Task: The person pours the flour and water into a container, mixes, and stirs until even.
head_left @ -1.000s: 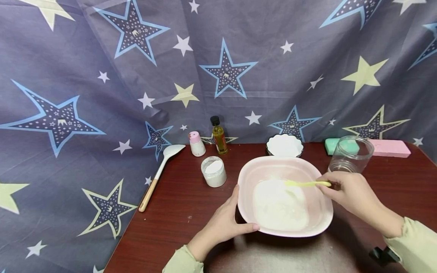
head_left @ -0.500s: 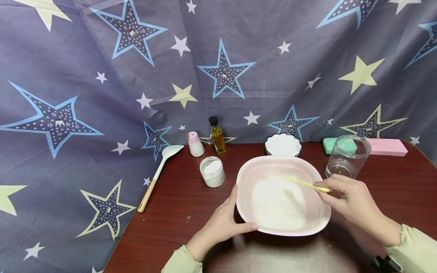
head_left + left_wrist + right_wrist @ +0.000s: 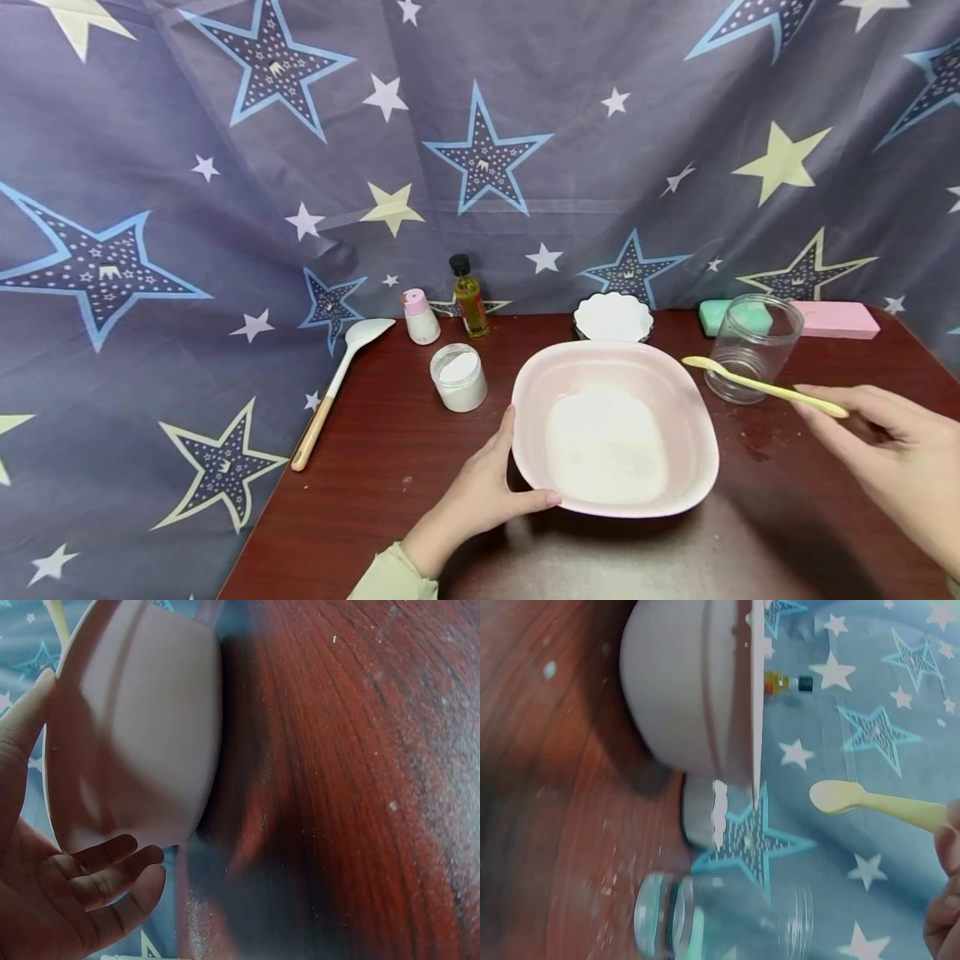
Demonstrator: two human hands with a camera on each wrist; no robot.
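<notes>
Your pink bowl [image 3: 615,367] sits on the dark red table [image 3: 390,467], a little right of centre and close to the near edge, with white powder [image 3: 606,446] lying in its bottom. Your left hand [image 3: 480,500] grips the bowl's near-left rim, thumb along the near lip and fingers curled under the outside wall, as the left wrist view shows. Your right hand [image 3: 892,454] is off to the right of the bowl, raised above the table, pinching the handle end of a yellow spoon [image 3: 757,386]; the spoon's head points left and hangs outside the bowl's right rim, in front of the clear jar [image 3: 750,346]. That jar stands just right of the bowl's far-right corner, near but apart from it. Directly behind the bowl is a small white scalloped dish [image 3: 613,317], close to its far rim. To the left, a small white tub [image 3: 458,377] stands a short way from the bowl's left rim, and beyond it a pink-capped bottle [image 3: 420,317] and an oil bottle [image 3: 468,297] stand by the star-print cloth [image 3: 480,125]. A white spatula [image 3: 337,383] lies at the table's left edge, its handle over the drop. A green block [image 3: 723,317] and a pink block [image 3: 836,319] lie along the far right edge. Bare table shows between the left rim and the left edge, and to the bowl's near right.
</notes>
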